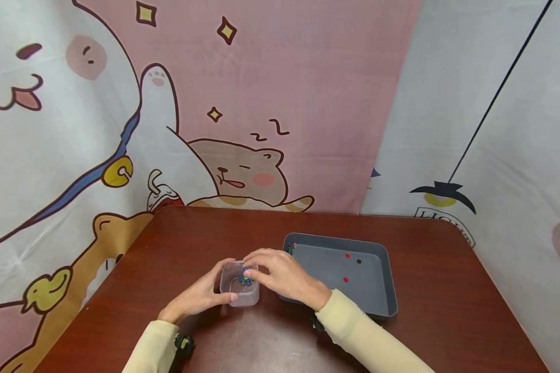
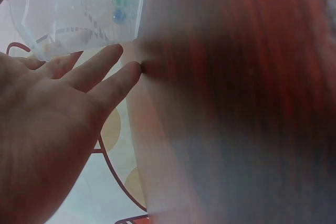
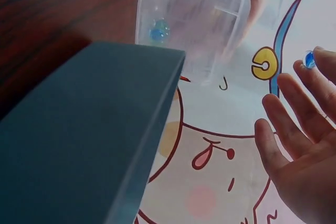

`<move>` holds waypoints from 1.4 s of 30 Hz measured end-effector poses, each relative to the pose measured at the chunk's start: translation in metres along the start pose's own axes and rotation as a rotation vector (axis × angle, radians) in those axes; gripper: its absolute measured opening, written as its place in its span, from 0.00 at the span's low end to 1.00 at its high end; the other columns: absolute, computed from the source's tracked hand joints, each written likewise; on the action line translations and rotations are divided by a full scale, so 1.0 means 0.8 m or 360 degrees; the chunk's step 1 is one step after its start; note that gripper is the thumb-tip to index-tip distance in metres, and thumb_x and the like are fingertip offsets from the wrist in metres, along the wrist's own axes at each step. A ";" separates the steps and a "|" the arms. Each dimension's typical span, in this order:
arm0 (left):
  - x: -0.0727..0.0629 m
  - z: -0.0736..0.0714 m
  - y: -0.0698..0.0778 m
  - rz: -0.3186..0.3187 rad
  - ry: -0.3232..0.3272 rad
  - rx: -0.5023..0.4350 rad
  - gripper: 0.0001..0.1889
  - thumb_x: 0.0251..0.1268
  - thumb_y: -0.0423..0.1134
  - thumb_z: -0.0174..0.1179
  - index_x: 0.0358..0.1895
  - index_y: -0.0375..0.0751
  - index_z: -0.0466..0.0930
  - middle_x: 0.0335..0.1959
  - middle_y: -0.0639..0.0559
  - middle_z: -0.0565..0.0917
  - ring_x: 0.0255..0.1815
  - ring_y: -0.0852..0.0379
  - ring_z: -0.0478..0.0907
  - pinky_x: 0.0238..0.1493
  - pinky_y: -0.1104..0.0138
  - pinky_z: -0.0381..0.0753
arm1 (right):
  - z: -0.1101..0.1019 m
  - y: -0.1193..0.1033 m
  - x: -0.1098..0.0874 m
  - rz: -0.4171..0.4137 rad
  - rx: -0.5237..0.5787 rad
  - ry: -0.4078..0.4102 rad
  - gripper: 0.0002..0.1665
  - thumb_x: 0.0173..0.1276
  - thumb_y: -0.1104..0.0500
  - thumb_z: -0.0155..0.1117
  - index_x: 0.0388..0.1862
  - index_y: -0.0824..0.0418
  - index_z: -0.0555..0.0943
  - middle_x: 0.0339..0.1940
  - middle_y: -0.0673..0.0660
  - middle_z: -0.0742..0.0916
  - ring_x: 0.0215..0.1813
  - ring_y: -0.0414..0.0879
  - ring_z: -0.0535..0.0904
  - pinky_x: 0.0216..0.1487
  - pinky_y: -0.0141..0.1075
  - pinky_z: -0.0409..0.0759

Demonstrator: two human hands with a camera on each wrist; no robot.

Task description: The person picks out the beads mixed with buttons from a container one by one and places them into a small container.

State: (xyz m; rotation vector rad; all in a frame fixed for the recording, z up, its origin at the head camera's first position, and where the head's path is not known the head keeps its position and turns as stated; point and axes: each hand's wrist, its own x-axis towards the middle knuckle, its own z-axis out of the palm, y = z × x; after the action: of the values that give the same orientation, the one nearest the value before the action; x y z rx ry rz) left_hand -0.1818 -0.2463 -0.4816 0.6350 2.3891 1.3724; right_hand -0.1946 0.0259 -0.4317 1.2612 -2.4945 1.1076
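My left hand (image 1: pixel 200 295) holds a clear plastic container (image 1: pixel 247 299) on the table, thumb at the near side and fingers at the far side. Several blue and green glass marbles (image 1: pixel 244 281) lie on its bottom; they also show through the wall in both wrist views. Over the container's right rim reaches my right hand (image 1: pixel 280 272). Between its thumb and index finger it pinches one clear marble with a blue swirl (image 3: pixel 308 60); the other fingers are spread. The left wrist view shows the left fingers (image 2: pixel 113 82) stretched along the container's side.
Right of the container stands a grey rectangular tray (image 1: pixel 326 264), its near left part hidden by the right forearm. Inside are two red pieces (image 1: pixel 346 280), a dark one (image 1: pixel 359 261) and small coloured pieces (image 1: pixel 291 247) in the far left corner. A cartoon cloth (image 1: pixel 308 103) hangs behind the table.
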 end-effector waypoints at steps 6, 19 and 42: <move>0.001 0.001 -0.001 0.0004 0.0023 0.0026 0.44 0.67 0.45 0.71 0.78 0.45 0.54 0.66 0.40 0.75 0.62 0.43 0.77 0.62 0.54 0.73 | 0.011 0.004 -0.001 0.0007 -0.0076 -0.0065 0.14 0.77 0.49 0.65 0.53 0.52 0.89 0.58 0.49 0.87 0.60 0.40 0.82 0.57 0.36 0.79; 0.001 0.002 0.001 -0.0097 0.0061 0.0121 0.47 0.65 0.51 0.72 0.80 0.44 0.53 0.71 0.44 0.70 0.64 0.47 0.74 0.62 0.53 0.71 | 0.032 0.016 -0.008 0.0036 -0.0182 -0.0190 0.12 0.75 0.51 0.68 0.52 0.53 0.89 0.60 0.48 0.86 0.63 0.42 0.80 0.60 0.38 0.78; 0.001 0.001 0.001 -0.0105 0.0040 0.0011 0.46 0.65 0.49 0.73 0.79 0.47 0.53 0.69 0.42 0.72 0.63 0.45 0.75 0.63 0.50 0.71 | -0.011 0.011 -0.017 -0.0007 -0.0221 -0.0066 0.18 0.76 0.51 0.67 0.60 0.54 0.86 0.63 0.49 0.85 0.65 0.44 0.79 0.63 0.44 0.78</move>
State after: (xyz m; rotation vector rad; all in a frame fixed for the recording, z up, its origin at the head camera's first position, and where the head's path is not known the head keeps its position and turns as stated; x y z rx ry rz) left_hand -0.1820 -0.2454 -0.4814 0.5392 2.4126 1.3532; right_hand -0.1943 0.0437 -0.4354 1.2622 -2.5473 0.8988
